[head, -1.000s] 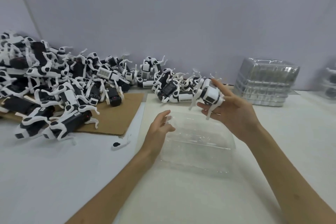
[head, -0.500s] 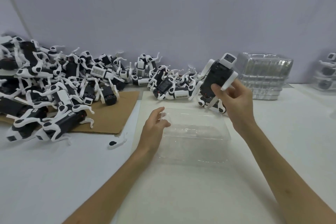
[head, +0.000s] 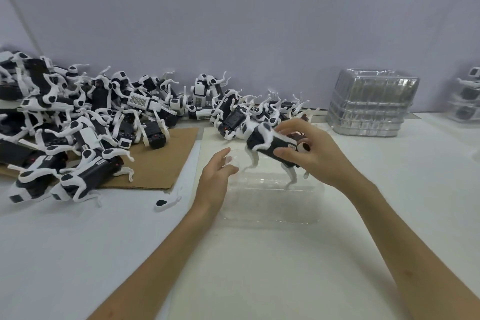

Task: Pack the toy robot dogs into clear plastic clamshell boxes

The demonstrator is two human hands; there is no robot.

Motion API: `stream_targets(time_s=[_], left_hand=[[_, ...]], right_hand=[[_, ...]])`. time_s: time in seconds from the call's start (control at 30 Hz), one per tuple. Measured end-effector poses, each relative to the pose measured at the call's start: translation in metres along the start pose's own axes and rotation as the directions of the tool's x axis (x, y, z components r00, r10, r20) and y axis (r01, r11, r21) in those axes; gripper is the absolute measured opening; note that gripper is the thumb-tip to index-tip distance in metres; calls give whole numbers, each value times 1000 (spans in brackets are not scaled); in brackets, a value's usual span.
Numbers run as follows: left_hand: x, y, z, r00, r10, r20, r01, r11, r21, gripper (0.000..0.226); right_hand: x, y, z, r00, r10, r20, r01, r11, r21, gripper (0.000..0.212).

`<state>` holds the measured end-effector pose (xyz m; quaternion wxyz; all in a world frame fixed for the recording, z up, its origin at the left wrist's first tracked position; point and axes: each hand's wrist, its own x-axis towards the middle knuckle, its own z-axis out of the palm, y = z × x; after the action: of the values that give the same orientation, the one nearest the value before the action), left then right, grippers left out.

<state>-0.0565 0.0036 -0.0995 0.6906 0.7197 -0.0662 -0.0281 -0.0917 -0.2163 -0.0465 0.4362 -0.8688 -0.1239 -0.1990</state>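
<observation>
- Head camera: I am holding one toy dog (head: 270,143) in my right hand (head: 320,154), with my thumb and fingers curled round its black body.
- The dog is hanging in the air, tilted, its white legs pointing down over the far part of the clear box (head: 272,205). One leg tip is coming close to the box floor, but I cannot tell if it is touching.
- The box is lying open side up on the white table (head: 259,275), right in front of me and between my two arms.
- My left hand (head: 217,176) is sitting at the box's far left corner with its fingers loosely bent. The fingertips are at the rim, but I cannot tell whether they are pinching it or only touching it.
- A big pile of toy dogs (head: 78,125) is lying to my left, partly on a sheet of cardboard (head: 166,161).
- A smaller bunch of dogs (head: 233,114) is lying just behind the box, near the wall.
- A loose white leg piece (head: 166,201) is lying on the table, just in front of the cardboard.
- A stack of empty boxes (head: 371,104) is standing far to my right by the wall, and more boxes with dogs inside (head: 467,97) are showing at the right edge.
</observation>
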Motion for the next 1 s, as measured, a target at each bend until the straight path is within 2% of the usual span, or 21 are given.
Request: stream_targets(time_s=[0.1, 0.2, 0.57, 0.7, 0.8, 0.87, 0.93, 1.0], left_hand=[[1, 1, 1, 1000, -4, -14, 4, 1000, 7, 50], [-1, 1, 3, 999, -20, -27, 20, 1000, 11, 51], [-3, 2, 10, 1000, 25, -3, -25, 996, 83, 50], [-5, 2, 10, 999, 38, -8, -37, 992, 118, 49], [-5, 3, 8, 999, 22, -28, -18, 990, 137, 51], [-6, 6, 5, 998, -58, -34, 62, 986, 156, 55], [-7, 7, 3, 992, -129, -10, 128, 969, 209, 53], [-9, 11, 2, 994, -108, -15, 108, 953, 282, 47]], right_hand=[[-1, 4, 1, 998, 2, 68, 7, 991, -131, 32], [-1, 8, 3, 983, 77, 168, -52, 988, -144, 30], [2, 7, -11, 944, 153, 292, -50, 941, -334, 33], [0, 5, -4, 910, 230, 345, -56, 892, -448, 31], [-1, 8, 5, 954, 183, 237, -89, 928, -361, 25], [-2, 10, 8, 992, 66, 106, -36, 964, -264, 20], [-2, 11, 9, 999, -27, -19, 22, 972, -236, 16], [0, 13, 6, 995, 19, -101, -40, 977, -208, 21]])
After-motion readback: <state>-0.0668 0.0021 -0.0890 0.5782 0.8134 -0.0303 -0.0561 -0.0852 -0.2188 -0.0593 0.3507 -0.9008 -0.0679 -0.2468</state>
